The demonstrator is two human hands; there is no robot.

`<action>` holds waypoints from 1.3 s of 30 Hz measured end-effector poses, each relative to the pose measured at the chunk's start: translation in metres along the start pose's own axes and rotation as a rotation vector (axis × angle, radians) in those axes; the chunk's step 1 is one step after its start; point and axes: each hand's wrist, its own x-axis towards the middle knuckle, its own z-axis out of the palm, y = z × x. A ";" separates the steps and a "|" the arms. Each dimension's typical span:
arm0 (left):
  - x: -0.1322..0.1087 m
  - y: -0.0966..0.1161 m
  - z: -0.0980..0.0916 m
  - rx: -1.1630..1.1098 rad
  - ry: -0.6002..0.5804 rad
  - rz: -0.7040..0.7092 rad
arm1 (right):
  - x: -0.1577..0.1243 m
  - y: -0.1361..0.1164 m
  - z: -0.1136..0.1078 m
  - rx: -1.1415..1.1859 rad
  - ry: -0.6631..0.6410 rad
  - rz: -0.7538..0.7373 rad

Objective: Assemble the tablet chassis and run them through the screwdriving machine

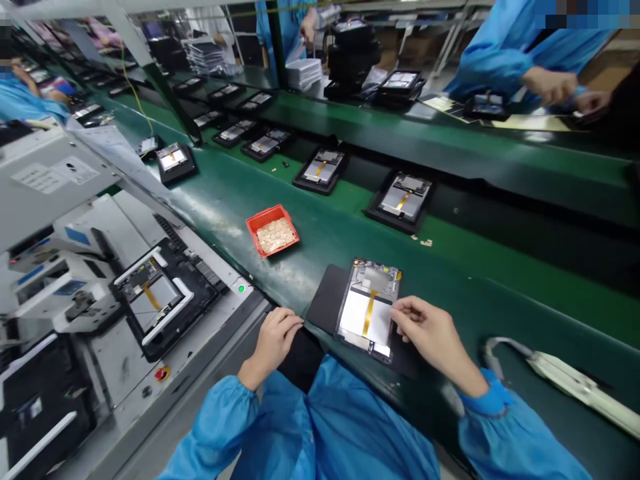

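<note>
An opened tablet [357,313] lies at an angle on a black pad [325,297] in front of me. Its battery and circuit board are exposed, with an orange flex cable [369,313] running across the battery. My right hand [427,333] is at the tablet's right edge, thumb and fingers drawn into a pinch; whatever is between them is too small to make out. To the left of the pad, by the bench edge, my left hand [275,340] has its fingertips pressed together. Its grip content is hidden. Beyond it stands a red tray [254,235] of small beige pieces [276,236].
Several opened tablets on black pads, such as a nearby tablet [406,197], line the green conveyor [460,233]. At left is a machine [75,287] with a tablet in its fixture [195,293]. A pale cable-fed tool [580,380] lies at right. Co-workers in blue sleeves [500,53] work opposite.
</note>
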 end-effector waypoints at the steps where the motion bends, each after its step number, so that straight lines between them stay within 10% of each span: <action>1: 0.001 0.001 -0.002 -0.002 0.005 -0.005 | -0.003 -0.001 0.003 0.007 -0.010 -0.010; 11: 0.010 -0.008 -0.015 0.014 -0.078 0.037 | -0.016 -0.007 0.024 0.002 -0.052 -0.067; 21: 0.065 0.080 -0.033 -0.247 -0.226 0.119 | -0.009 -0.051 0.052 -0.085 -0.165 -0.352; 30: 0.088 0.101 -0.025 -0.153 -0.227 0.315 | 0.002 -0.033 0.042 0.225 -0.222 -0.037; 39: 0.053 0.119 -0.002 -0.063 -0.035 0.082 | -0.006 -0.023 0.061 0.718 -0.151 0.150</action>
